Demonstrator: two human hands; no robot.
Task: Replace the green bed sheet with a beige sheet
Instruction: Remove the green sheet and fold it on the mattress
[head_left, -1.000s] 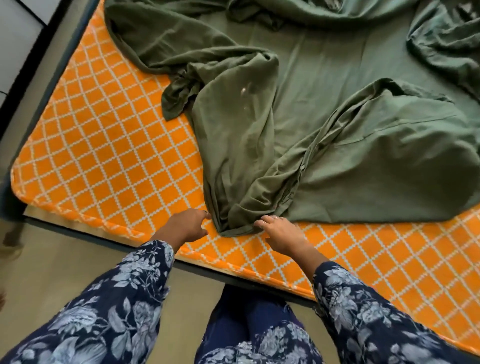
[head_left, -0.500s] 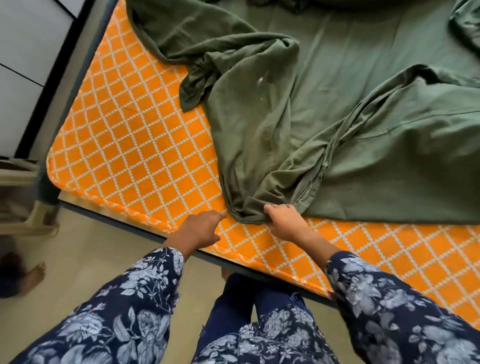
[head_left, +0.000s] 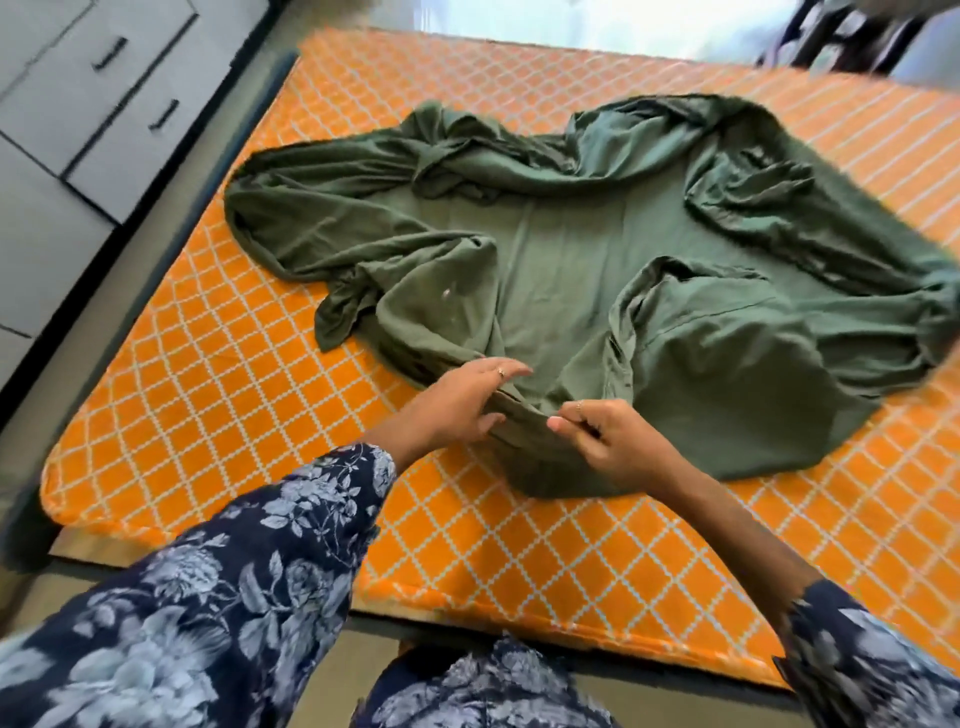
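Both hands have lifted since a second ago, raising the near edge of the green bed sheet (head_left: 561, 270). Left hand (head_left: 457, 405) and right hand (head_left: 613, 441) each pinch that soft, creased cloth; beyond them it lies bunched on the orange lattice-print mattress (head_left: 218, 395)

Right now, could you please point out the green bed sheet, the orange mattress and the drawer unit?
green bed sheet (head_left: 566, 270): head view, flat middle of the sheet.
orange mattress (head_left: 218, 405): head view, bare left part.
drawer unit (head_left: 93, 88): head view, drawer front.
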